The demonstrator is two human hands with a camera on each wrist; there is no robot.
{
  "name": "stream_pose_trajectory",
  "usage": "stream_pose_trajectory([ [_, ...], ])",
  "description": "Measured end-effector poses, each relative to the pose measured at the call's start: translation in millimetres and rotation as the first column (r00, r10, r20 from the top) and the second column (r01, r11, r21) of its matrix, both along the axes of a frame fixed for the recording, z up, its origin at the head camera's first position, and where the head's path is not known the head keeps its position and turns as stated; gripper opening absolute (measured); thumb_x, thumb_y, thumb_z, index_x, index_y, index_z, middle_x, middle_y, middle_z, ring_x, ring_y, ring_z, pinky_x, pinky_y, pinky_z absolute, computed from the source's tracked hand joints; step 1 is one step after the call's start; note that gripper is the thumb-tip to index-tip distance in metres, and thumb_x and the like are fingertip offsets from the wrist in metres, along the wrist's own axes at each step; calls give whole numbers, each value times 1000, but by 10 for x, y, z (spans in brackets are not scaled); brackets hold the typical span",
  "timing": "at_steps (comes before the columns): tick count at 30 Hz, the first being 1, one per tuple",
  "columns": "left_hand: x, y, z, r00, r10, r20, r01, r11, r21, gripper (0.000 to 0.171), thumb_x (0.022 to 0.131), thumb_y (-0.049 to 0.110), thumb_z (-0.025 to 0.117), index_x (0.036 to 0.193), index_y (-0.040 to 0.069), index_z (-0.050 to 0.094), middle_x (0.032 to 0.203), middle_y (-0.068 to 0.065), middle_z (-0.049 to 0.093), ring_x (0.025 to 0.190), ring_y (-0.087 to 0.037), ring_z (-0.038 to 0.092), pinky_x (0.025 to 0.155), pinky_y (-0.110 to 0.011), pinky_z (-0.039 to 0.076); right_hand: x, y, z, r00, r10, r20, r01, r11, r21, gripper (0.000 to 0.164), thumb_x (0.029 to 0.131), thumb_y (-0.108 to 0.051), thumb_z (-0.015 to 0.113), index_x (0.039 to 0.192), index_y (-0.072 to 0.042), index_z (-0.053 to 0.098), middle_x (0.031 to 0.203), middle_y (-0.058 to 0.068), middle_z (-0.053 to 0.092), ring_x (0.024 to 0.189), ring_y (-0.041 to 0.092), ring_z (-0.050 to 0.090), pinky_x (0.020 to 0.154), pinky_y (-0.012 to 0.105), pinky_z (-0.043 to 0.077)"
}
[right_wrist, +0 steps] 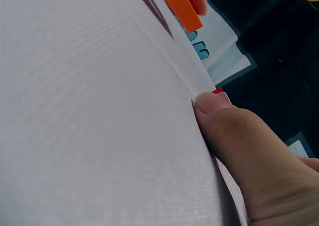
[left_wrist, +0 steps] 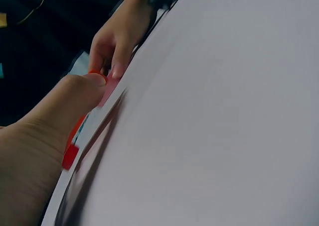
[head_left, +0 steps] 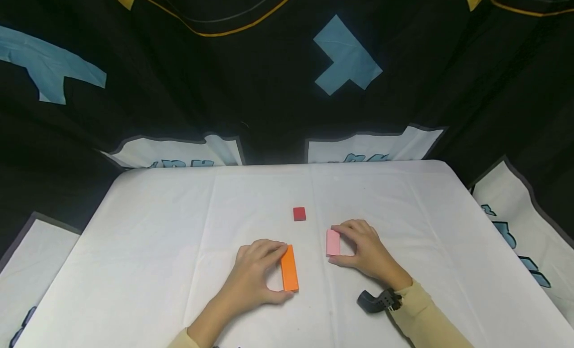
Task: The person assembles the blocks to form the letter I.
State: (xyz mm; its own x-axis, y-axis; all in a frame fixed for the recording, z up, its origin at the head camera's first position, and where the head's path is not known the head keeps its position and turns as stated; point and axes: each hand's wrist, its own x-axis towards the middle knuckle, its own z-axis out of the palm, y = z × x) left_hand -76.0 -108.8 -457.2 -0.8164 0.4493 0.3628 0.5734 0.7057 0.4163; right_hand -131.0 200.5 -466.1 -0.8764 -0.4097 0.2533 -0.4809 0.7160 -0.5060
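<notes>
My left hand [head_left: 253, 275] pinches a long orange block [head_left: 289, 269] by its two ends, thumb at the near end and fingers at the far one. To its right, my right hand [head_left: 364, 249] holds a shorter pink block [head_left: 333, 243] the same way. A small red block [head_left: 299, 214] lies on the table beyond both hands, touched by neither. In the right wrist view the orange block [right_wrist: 180, 8] shows at the top, and my thumb covers most of the pink block. The left wrist view shows the red block [left_wrist: 70, 157] near the left wrist.
A white cloth [head_left: 134, 228] with fold creases covers the table. Black fabric [head_left: 202, 88] with blue and yellow shapes hangs behind its far edge. A black device [head_left: 380, 300] is strapped at my right wrist.
</notes>
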Motion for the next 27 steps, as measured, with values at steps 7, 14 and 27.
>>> stream_pose_trajectory([
  [7,101,140,-2,997,-51,-54,51,999,2,89,62,63,83,135,16,63,132,12,59,124,-9,50,92,-35,34,-1,-1,-7,1000,-5,1,5,1000,-2,70,69,-46,87,130,-21,63,121,-4,60,121,18,48,101,48,36],
  [14,136,208,-35,990,-66,-121,63,998,-27,89,61,65,82,133,16,64,130,12,60,121,-10,52,90,-35,37,-2,-1,-13,1000,-6,-11,6,1000,1,71,69,-48,87,130,-20,63,121,-3,60,121,19,48,101,48,37],
  [27,182,221,-71,994,-80,-73,71,991,-111,89,62,69,78,135,20,62,132,13,59,123,-7,49,93,-33,38,10,-10,-4,1000,-18,-8,18,1000,21,72,70,-48,86,131,-19,63,121,-3,61,121,19,48,100,48,38],
])
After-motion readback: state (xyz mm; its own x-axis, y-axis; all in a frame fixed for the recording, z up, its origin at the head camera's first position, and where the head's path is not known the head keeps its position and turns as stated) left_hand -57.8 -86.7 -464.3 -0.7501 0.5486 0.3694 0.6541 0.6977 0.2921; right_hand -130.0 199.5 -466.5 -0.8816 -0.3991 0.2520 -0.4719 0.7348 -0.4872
